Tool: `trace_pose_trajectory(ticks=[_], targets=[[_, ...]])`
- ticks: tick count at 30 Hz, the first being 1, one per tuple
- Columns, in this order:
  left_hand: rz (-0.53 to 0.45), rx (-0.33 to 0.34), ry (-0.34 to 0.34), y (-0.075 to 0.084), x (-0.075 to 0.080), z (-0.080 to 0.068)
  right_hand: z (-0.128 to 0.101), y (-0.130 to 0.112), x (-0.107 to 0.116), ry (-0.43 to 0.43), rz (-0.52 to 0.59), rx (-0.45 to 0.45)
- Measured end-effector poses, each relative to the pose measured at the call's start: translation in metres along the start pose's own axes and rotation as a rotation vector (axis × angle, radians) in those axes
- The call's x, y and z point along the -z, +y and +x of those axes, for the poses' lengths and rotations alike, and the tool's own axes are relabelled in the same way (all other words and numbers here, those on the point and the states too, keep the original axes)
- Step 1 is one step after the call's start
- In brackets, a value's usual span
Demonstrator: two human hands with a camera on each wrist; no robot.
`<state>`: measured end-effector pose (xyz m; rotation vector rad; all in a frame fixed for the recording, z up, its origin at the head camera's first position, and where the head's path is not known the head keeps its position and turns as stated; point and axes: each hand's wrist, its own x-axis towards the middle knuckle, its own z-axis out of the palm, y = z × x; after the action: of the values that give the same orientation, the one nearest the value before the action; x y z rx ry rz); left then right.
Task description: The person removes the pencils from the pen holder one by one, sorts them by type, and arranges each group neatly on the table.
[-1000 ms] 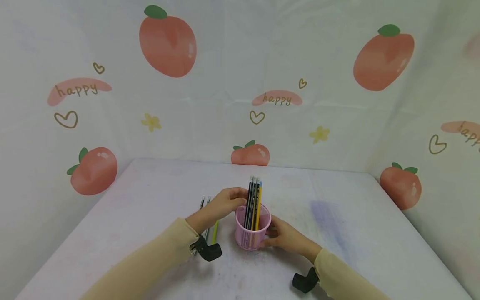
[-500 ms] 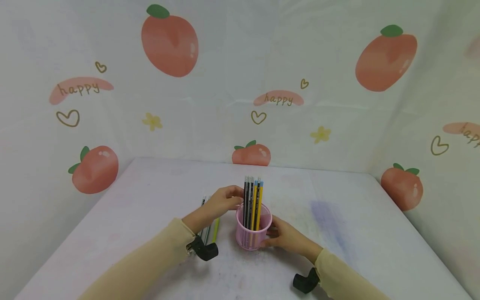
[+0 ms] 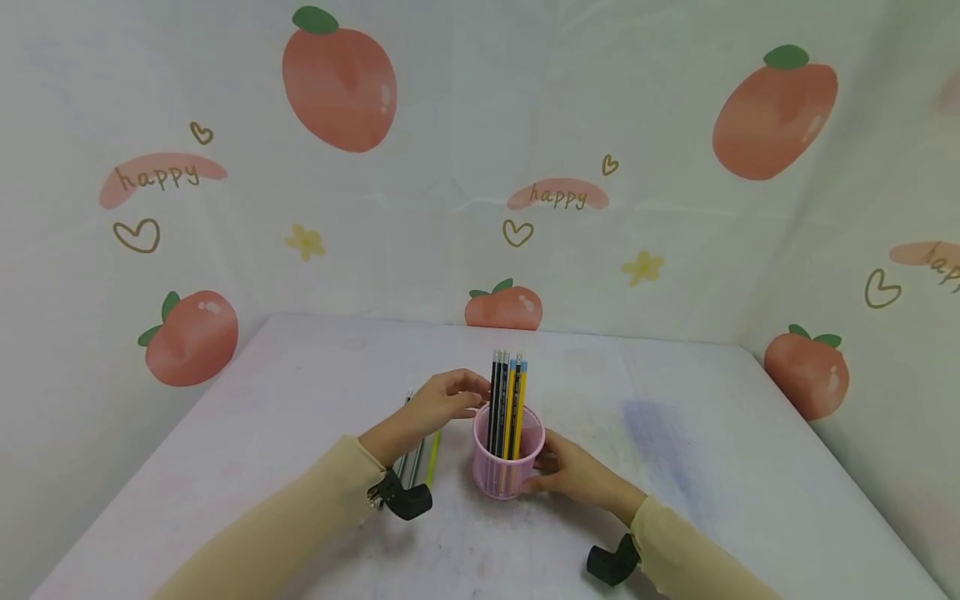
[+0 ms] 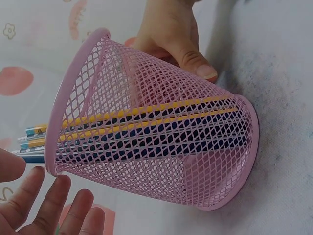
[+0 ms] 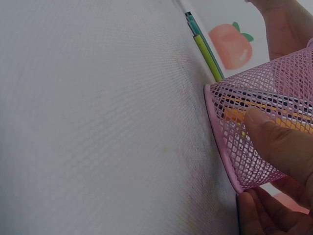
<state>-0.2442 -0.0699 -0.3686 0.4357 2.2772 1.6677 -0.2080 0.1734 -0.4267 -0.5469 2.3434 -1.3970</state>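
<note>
A pink mesh pencil cup [image 3: 483, 473] stands upright on the table, holding several black and yellow pencils [image 3: 507, 400] with their eraser ends up. My right hand [image 3: 581, 473] grips the cup low on its right side; in the right wrist view its thumb [image 5: 276, 139] lies against the mesh and fingers curl at the base. At the cup's left rim is my left hand [image 3: 438, 407]. Its fingers [image 4: 51, 200] are loosely extended beside the rim in the left wrist view, the thumb [image 4: 10, 166] close to the pencil ends, with nothing held.
Left of the cup, a yellow-green pencil [image 3: 434, 458] and darker pencils [image 3: 416, 468] lie on the white table [image 3: 712, 450], partly covered by my left arm. A fruit-printed cloth [image 3: 450, 167] rises behind the table. A black camera mount [image 3: 408, 497] sits on each wrist.
The pencils in the cup have shifted from a bunched lean to standing more upright and spread. My left hand has drawn back slightly left; the right hand keeps its grip.
</note>
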Motion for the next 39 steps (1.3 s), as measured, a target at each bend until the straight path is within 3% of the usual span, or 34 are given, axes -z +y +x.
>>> trace_pose_trajectory(ticks=[6,17,33,39], targets=[[0.011,0.012,0.006,0.0021,-0.0015,-0.0003,0.0003,-0.0001,0.0004,-0.003,0.013,-0.012],[0.013,-0.032,-0.034,-0.001,-0.0018,-0.0008,0.0005,0.0005,0.0015,-0.007,0.008,-0.016],[0.066,-0.068,-0.036,0.0022,-0.0013,0.0025,0.001,0.0017,0.0017,-0.011,0.009,-0.001],[0.059,-0.043,-0.014,0.002,-0.0023,0.0064,0.0018,0.0023,0.0016,-0.015,0.02,0.0]])
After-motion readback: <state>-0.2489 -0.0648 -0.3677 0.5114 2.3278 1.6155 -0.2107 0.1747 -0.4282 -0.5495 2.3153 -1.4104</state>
